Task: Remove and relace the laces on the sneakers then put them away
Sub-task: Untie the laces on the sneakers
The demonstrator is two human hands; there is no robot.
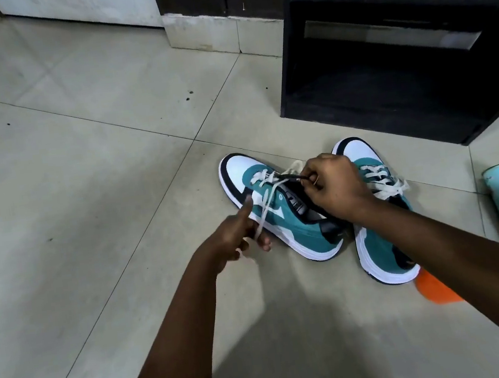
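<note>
Teal sneakers sit side by side on the floor by the shelf: the left sneaker (279, 213) is half-laced, its lace (264, 205) pinched by the left hand (241, 233), the right hand (332, 185) gripping its tongue, while the right sneaker (376, 204) looks laced; storing remains.

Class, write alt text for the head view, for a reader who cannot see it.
Two hands work the white lace of the left teal sneaker on a tiled floor: the left hand pulls one strand, the right hand pinches at the tongue. A second laced sneaker sits beside it, before a dark shelf.
</note>
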